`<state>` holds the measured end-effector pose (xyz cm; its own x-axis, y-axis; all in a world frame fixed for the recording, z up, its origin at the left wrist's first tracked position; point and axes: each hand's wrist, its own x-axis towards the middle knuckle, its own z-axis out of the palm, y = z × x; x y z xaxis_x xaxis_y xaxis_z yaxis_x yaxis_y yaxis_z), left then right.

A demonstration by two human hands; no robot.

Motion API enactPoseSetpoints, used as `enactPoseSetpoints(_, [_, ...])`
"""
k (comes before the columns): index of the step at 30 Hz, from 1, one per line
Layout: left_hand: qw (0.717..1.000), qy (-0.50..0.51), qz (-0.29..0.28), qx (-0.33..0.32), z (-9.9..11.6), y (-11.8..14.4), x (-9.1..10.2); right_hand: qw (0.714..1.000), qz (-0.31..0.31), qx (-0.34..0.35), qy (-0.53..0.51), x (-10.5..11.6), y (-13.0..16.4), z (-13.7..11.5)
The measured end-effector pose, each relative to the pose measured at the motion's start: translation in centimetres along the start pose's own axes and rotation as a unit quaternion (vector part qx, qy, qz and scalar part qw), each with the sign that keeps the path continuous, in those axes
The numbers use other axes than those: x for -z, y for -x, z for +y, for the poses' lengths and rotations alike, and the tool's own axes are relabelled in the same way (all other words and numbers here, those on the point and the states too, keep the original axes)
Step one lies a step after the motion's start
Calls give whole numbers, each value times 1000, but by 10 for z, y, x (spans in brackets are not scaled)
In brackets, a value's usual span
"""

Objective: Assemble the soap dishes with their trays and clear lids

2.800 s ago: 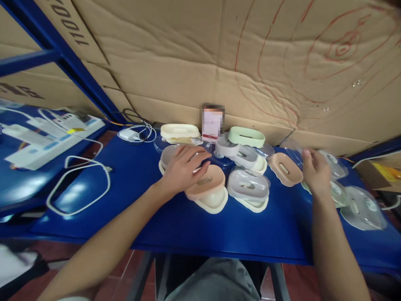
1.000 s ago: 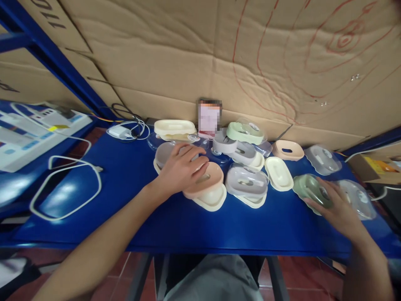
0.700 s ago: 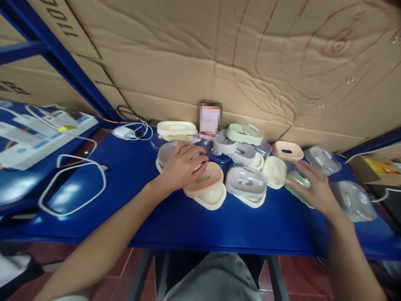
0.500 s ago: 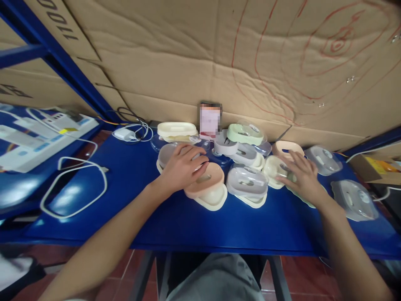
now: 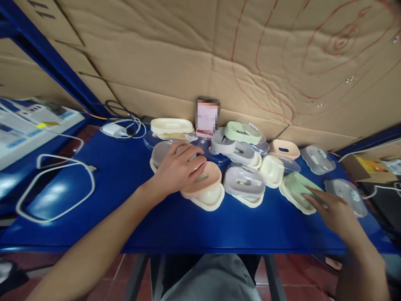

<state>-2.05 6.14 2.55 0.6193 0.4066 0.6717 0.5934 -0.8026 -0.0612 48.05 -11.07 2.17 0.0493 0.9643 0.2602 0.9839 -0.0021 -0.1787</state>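
Several oval plastic soap dishes lie on a blue table [image 5: 194, 228]. My left hand [image 5: 177, 169] rests flat, fingers spread, over a grey dish [image 5: 159, 152] and the edge of a pink tray on a cream base [image 5: 208, 188]. My right hand [image 5: 333, 209] lies palm down at the near right, its fingertips touching a green tray on a cream base [image 5: 296, 190]. Between the hands sit a grey lidded dish [image 5: 244, 184] and a cream dish under a clear lid [image 5: 275, 167].
A cardboard wall [image 5: 219, 62] backs the table. More dishes and clear lids [image 5: 344, 190] crowd the rear and right. A white charger with cables [image 5: 117, 129] and a cable loop [image 5: 56, 188] lie left. A blurred card [image 5: 206, 117] stands at the back. My knee [image 5: 213, 280] shows below the edge.
My right hand moved the green tray toward the cream dishes, then drew back to the near right, fingertips still on it. A clear lid now covers the cream dish. The left hand stayed put.
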Motion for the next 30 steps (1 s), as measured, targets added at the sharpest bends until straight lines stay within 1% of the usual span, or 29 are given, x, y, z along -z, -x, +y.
enactPoseSetpoints(2, [1000,0,0,5,-2,0,1,1000,12,1,21,15,8,2])
enactPoseSetpoints(4, [1000,4,-7,12,-3,0,2,995,48,2,85,28,13,4])
enactPoseSetpoints(6, [1000,3,-7,5,-2,0,2,983,91,-3,160,34,8,2])
enactPoseSetpoints(7, [1000,1,-4,-1,-2,0,2,977,105,-3,183,33,-1,0])
enactPoseSetpoints(9, [1000,0,3,-9,-1,0,2,976,117,20,182,24,-28,-9])
enactPoseSetpoints(11, [1000,2,0,-7,0,0,1,983,98,72,138,7,-62,-19])
enactPoseSetpoints(13, [1000,2,-10,1,-1,0,2,986,75,105,102,-8,-90,-26])
enactPoseSetpoints(15, [1000,0,-15,6,-1,0,2,989,76,97,87,-17,-102,-29])
enactPoseSetpoints(16, [1000,-2,-15,6,-1,-1,3,989,84,85,82,-18,-101,-27])
enactPoseSetpoints(18, [1000,-5,-13,1,-1,-1,5,990,99,58,77,-15,-84,-16])
enactPoseSetpoints(19, [1000,-6,-13,-2,-1,-1,6,991,105,38,78,-12,-71,-7])
enactPoseSetpoints(20, [1000,-5,-13,-4,0,-1,6,989,121,5,85,-9,-55,5])
enactPoseSetpoints(21, [1000,-3,-15,-6,0,-1,7,984,140,-40,99,-6,-39,20])
enactPoseSetpoints(22, [1000,0,-17,-8,1,-1,7,973,173,-102,115,-4,-23,36])
enactPoseSetpoints(23, [1000,1,-19,-8,1,-1,7,954,206,-176,132,-3,-9,53])
enactPoseSetpoints(24, [1000,0,-20,-8,1,-2,7,939,211,-235,135,-3,4,70])
enactPoseSetpoints(25, [1000,-3,-20,-8,1,-2,7,925,205,-293,128,-4,14,85])
enactPoseSetpoints(26, [1000,-6,-18,-8,2,-4,7,917,186,-334,115,-5,22,97])
enactPoseSetpoints(27, [1000,-5,-12,-9,3,-6,8,913,163,-359,100,-6,28,107])
enactPoseSetpoints(29, [1000,18,10,-7,11,-10,15,911,140,-379,77,-7,36,112])
enactPoseSetpoints(30, [999,46,20,-1,19,-11,22,911,145,-380,69,-7,39,108])
